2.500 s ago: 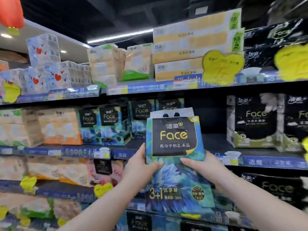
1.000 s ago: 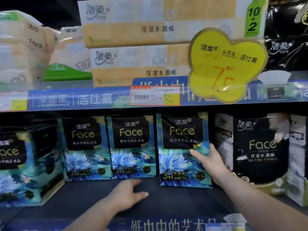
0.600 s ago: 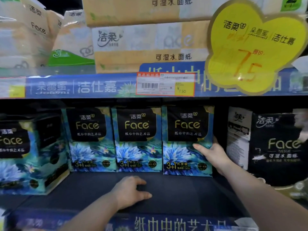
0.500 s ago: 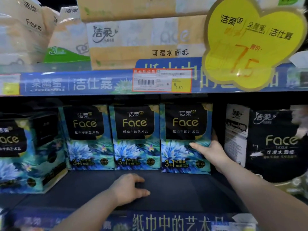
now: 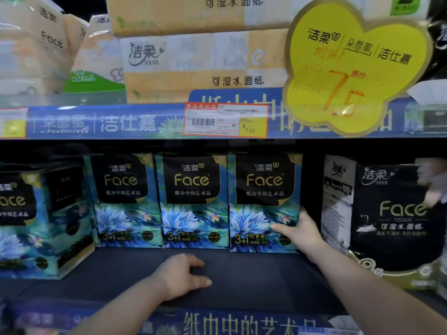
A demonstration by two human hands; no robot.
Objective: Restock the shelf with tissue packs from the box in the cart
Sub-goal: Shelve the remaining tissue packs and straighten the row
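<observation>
Three blue packs (image 5: 192, 201) now stand level at twelve o'clock on the shelf (image 5: 254, 274), left hand (image 5: 180, 276) resting at six with a loose, empty grip, the newest tissue pack (image 5: 261, 201) just pushed back flush, right hand (image 5: 300, 234) gripping its four o'clock corner, so that's one restocked.

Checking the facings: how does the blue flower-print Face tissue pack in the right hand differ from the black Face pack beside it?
The blue flower-print Face tissue pack shows a blue bloom; the black Face pack is mostly black. The right hand grips the blue pack's right edge; the black pack is untouched. Both stand upright, labelled Face.
</observation>
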